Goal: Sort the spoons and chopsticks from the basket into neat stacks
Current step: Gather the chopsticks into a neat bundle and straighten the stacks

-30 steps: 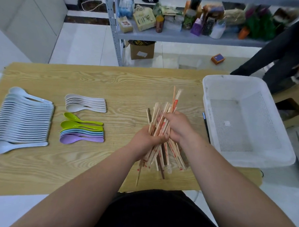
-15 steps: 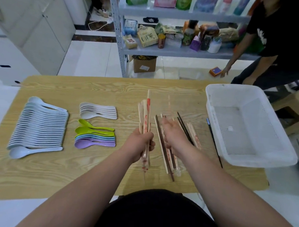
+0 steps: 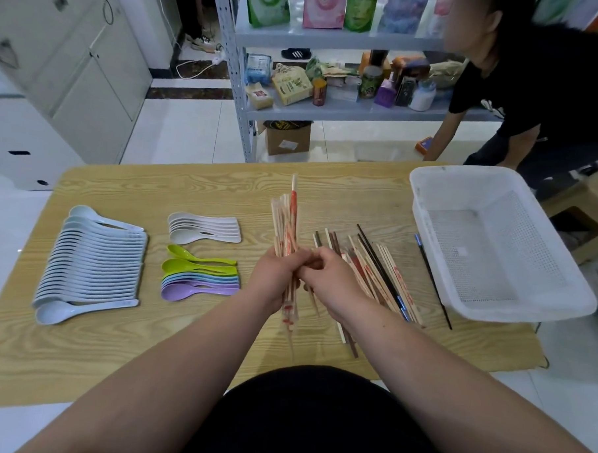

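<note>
Left hand (image 3: 277, 277): fingers closed around a bundle of chopsticks (image 3: 285, 222); right hand (image 3: 330, 283): fingers curled, pinching the bundle beside them.

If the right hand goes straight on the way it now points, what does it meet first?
The right hand would most likely meet the bundle of pale wooden chopsticks that the left hand holds.

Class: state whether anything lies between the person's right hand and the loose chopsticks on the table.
Nothing visible does. The loose chopsticks lie directly beside the right hand, some running under it; the basket stands farther right, apart.
</note>
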A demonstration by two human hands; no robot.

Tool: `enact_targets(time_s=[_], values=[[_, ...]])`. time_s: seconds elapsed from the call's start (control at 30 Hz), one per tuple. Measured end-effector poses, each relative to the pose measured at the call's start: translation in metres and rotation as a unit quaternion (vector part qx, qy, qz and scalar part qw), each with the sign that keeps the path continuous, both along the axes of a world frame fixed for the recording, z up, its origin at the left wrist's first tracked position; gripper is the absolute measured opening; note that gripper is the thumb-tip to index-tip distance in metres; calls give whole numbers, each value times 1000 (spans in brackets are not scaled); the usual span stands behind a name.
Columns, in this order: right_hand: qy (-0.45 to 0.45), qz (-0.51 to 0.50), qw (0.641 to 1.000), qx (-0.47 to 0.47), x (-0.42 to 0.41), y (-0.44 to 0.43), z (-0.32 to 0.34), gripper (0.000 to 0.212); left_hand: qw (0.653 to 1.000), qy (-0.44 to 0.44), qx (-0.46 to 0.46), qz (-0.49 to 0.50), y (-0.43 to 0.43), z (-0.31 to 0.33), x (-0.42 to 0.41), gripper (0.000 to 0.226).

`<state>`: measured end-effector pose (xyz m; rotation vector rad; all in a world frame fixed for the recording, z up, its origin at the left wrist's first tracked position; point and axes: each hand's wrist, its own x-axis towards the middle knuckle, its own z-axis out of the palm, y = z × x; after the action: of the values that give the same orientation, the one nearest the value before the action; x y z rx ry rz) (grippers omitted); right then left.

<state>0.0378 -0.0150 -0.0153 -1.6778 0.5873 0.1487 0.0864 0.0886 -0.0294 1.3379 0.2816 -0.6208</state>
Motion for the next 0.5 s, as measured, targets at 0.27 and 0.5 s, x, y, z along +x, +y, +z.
enact_targets(time_s=[0.27, 0.5], values=[[215, -114, 947, 209, -10, 2, -7, 43, 992, 35, -3, 123, -11, 11, 35, 19], [183, -222, 879, 380, -5, 3, -5, 62, 995, -4, 15, 99, -40, 5, 9, 18]])
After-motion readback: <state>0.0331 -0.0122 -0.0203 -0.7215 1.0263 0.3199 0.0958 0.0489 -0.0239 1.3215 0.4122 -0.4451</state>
